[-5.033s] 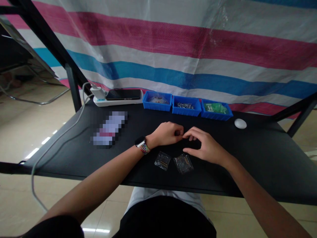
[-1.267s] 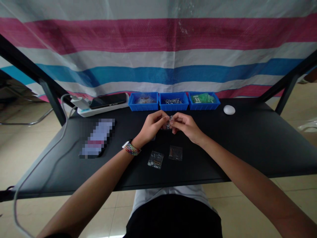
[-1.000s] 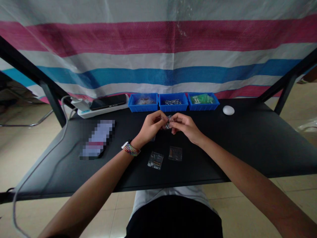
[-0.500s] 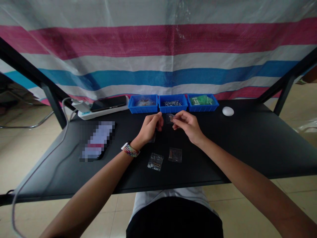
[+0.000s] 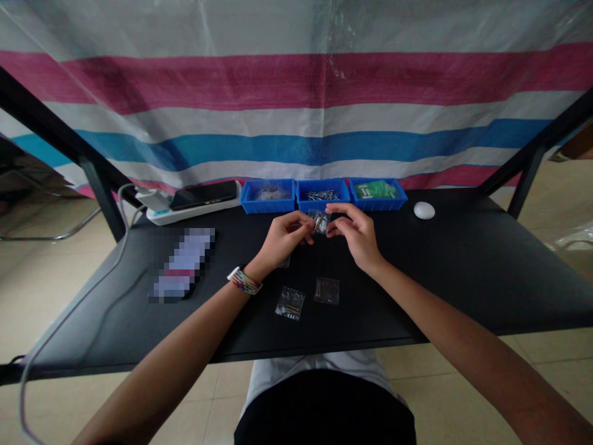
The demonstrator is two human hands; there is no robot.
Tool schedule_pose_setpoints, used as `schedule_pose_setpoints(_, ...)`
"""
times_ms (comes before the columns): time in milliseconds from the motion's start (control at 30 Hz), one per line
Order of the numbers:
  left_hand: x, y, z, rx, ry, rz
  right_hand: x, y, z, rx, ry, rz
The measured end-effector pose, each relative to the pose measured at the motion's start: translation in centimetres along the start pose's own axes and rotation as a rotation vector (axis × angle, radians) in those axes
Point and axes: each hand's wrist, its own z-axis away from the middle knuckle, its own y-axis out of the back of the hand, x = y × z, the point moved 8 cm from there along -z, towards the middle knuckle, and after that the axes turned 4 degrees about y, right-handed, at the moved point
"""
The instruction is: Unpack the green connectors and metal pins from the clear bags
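A small clear plastic bag (image 5: 320, 221) with thin metal pieces inside is held up between my two hands, in front of the middle blue tray. My left hand (image 5: 286, 238) pinches its left edge between thumb and fingers. At its right edge, my right hand (image 5: 356, 236) grips with the thumb and fingertips, the index finger raised higher. Two similar bags, a left one (image 5: 290, 303) and a right one (image 5: 327, 290), lie nearer to me, each with brass-coloured pieces like screws. Another bag (image 5: 285, 263) is mostly hidden under my left wrist.
Three blue trays stand in a row at the back: clear bags in the left one (image 5: 245, 204), silver screws in the middle one (image 5: 303, 205), white and green pieces in the right one (image 5: 393, 204). Leftward are a power strip (image 5: 185, 211) and phones. A white rounded object (image 5: 424, 211) sits right.
My left hand has moved right and taken the bag's left edge. The bag has shifted slightly, its metal pieces now show more, and my right index finger has lifted.
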Motion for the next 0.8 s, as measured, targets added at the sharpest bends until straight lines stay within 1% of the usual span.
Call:
schedule_pose_setpoints(67, 0.2, 0.1, 0.0, 0.018, -0.030, -0.010, 0.9, -0.1, -0.1, -0.012, -0.096, -0.075)
schedule_pose_setpoints(133, 0.4, -0.1, 0.0, 0.014, -0.053, -0.023, 1.6, -0.5, 0.0, -0.044, -0.166, -0.094)
schedule_pose_setpoints(233, 0.4, -0.3, 0.1, 0.001, -0.056, -0.058, 2.0, -1.0, 0.1, -0.081, -0.178, -0.072)
schedule_pose_setpoints(367, -0.2, 0.1, 0.2, 0.041, -0.029, -0.103, 1.3, -1.1, 0.0, -0.075, -0.074, 0.003)
schedule_pose_setpoints(467, -0.6, 0.6, 0.1, 0.084, 0.007, -0.123, -0.2, -0.9, 0.1, -0.074, 0.059, 0.131)
schedule_pose_setpoints(567, -0.8, 0.4, -0.1, 0.042, 0.066, -0.072, -2.1, -1.1, 0.3, -0.091, 0.259, 0.302)
schedule_pose_setpoints(633, -0.8, 0.1, -0.1, 0.001, 0.088, 0.002, -2.8, -1.4, 0.5, -0.116, 0.346, 0.355)
schedule_pose_setpoints(700, -0.5, 0.1, -0.2, -0.004, 0.083, 0.066, -2.8, -1.5, 0.4, -0.130, 0.361, 0.347)
schedule_pose_setpoints(767, -0.3, 0.3, -0.2, 0.008, 0.064, 0.089, -2.3, -1.3, 0.1, -0.118, 0.320, 0.303)
schedule_pose_setpoints(800, -0.2, 0.4, -0.2, 0.011, 0.057, 0.091, -1.8, -1.1, 0.0, -0.102, 0.278, 0.260)
